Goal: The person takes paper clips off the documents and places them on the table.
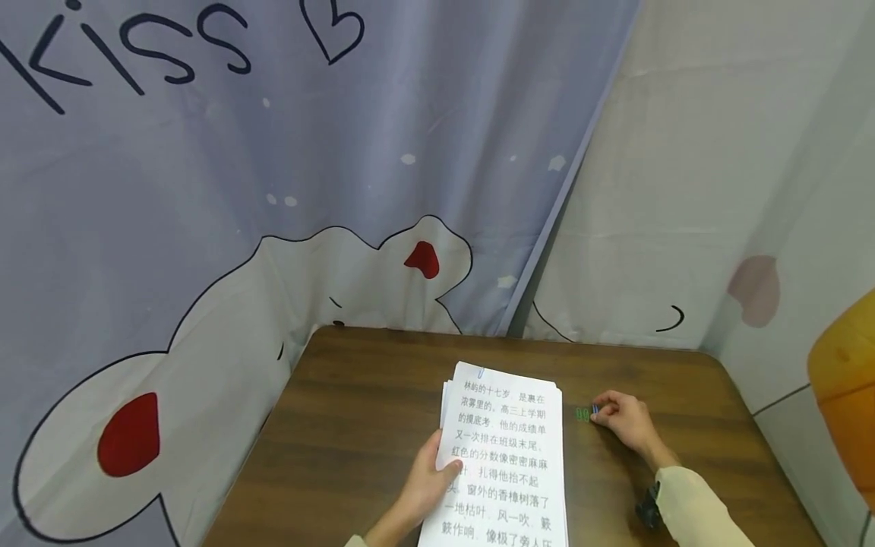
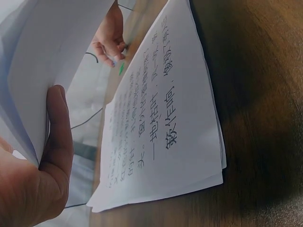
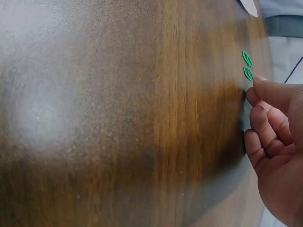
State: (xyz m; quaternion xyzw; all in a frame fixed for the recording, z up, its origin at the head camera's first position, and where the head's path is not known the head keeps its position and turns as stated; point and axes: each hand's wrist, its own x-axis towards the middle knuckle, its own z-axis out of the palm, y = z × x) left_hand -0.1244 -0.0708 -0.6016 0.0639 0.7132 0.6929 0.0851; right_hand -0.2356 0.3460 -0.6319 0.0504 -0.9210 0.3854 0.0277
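My left hand (image 1: pixel 429 482) grips a sheaf of white printed sheets (image 1: pixel 506 441), its thumb on the upper face. A small blue paper clip (image 1: pixel 481 373) sits at the sheaf's top edge. In the left wrist view the held sheets (image 2: pixel 71 33) bend upward beside my left hand (image 2: pixel 33 175), and printed paper (image 2: pixel 189 132) lies beyond. Right of the paper, my right hand (image 1: pixel 627 422) pinches a small blue paper clip (image 1: pixel 595 409) at the tabletop; the fingers hide part of it. Two green paper clips (image 3: pixel 247 66) lie just beyond the fingertips of my right hand (image 3: pixel 279 127).
A brown wooden table (image 1: pixel 342 425) holds everything. Behind it hangs a printed curtain (image 1: pixel 342 152), and a pale curtain (image 1: pixel 683 190) closes off the right side. A dark watch-like band (image 1: pixel 649 507) is on the right wrist.
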